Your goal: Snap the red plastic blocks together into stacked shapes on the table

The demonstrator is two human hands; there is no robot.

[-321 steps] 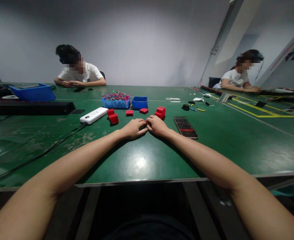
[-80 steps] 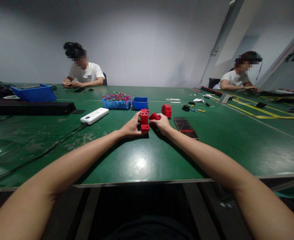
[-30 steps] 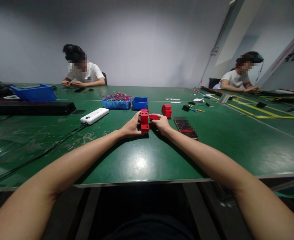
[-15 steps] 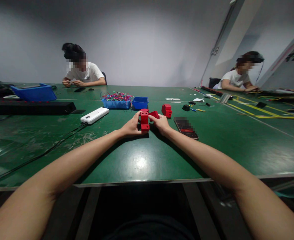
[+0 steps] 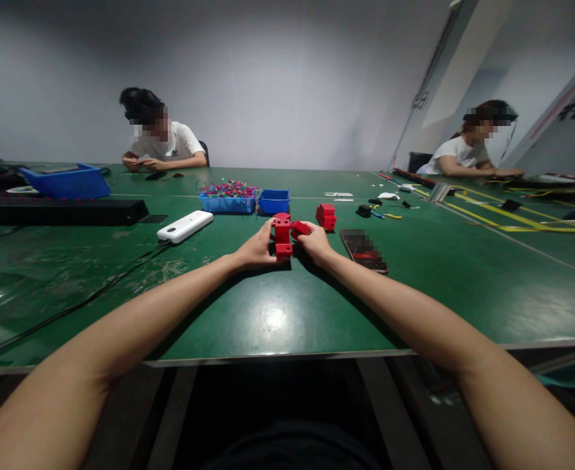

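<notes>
My left hand (image 5: 259, 248) grips an upright red block (image 5: 282, 238) with small holes, fingers on its left side, over the green table (image 5: 267, 313). Close to its right side, my right hand (image 5: 316, 244) pinches a smaller red piece (image 5: 301, 228), which is tilted. Whether the two red parts touch is hard to tell. Another red block (image 5: 326, 217) stands on the table just beyond my right hand.
A phone (image 5: 364, 250) lies right of my right hand, a white power bank (image 5: 185, 226) with a cable to the left. Behind are a blue bin of colourful wires (image 5: 228, 199), a small blue bin (image 5: 274, 202) and pliers (image 5: 385, 215). Two people sit across the table.
The small red piece in my right hand has turned and sits slightly lower. My left hand and its block have hardly moved.
</notes>
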